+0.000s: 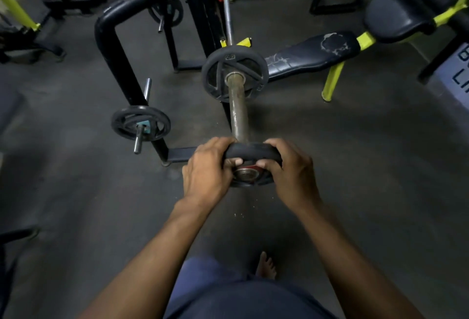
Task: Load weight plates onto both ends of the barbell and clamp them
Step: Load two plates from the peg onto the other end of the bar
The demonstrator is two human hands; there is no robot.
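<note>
A rusty barbell sleeve (238, 113) points toward me from the rack. One black weight plate (234, 74) sits far up on it, against the collar. At the sleeve's near tip a smaller black plate (252, 152) is held between both hands, its metal-ringed hole (245, 174) facing me. My left hand (206, 169) grips its left rim and my right hand (289, 169) grips its right rim, thumbs over the face. The sleeve's end is hidden behind the plate. No clamp is visible.
A black rack frame (119, 65) stands left of the bar, with a small plate (140, 123) on its storage peg and another plate (166, 11) further back. A worn bench (312, 52) with yellow legs lies to the right. My bare foot (265, 265) is on the grey floor.
</note>
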